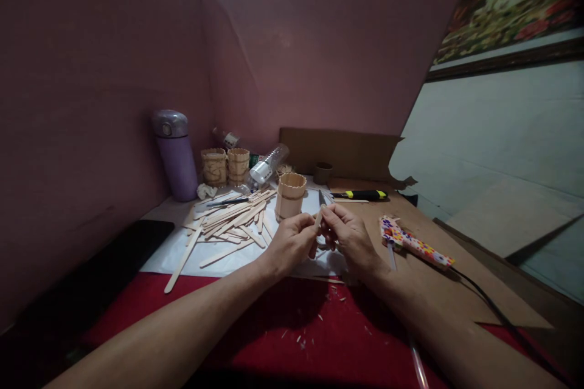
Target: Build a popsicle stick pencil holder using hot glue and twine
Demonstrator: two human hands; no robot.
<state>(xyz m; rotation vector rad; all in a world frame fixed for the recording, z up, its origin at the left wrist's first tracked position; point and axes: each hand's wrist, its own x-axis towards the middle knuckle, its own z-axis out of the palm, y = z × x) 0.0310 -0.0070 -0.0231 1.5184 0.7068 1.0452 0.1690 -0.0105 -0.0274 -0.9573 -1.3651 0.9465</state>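
A short piece of craft stick [319,217] is pinched in my left hand [290,244], whose fingers are closed around it. My right hand [350,234] meets it at the upper end, thumb and fingers closed on the same piece. Just beyond the fingertips a grey pointed blade [322,197] shows; what it belongs to is hidden by my hands. Behind my left hand stands a small cup made of upright wooden sticks [291,196], with a band around it. To the left, many loose craft sticks [237,219] lie in a pile on white paper [182,258].
A flowered glue gun [417,246] lies on cardboard [474,292] at right, its cord trailing forward. Behind are a yellow-black utility knife [365,195], a plastic bottle [269,164] and two decorated stick cups [214,168]. A purple flask [176,158] stands left. Wood scraps dot the red cloth [274,316].
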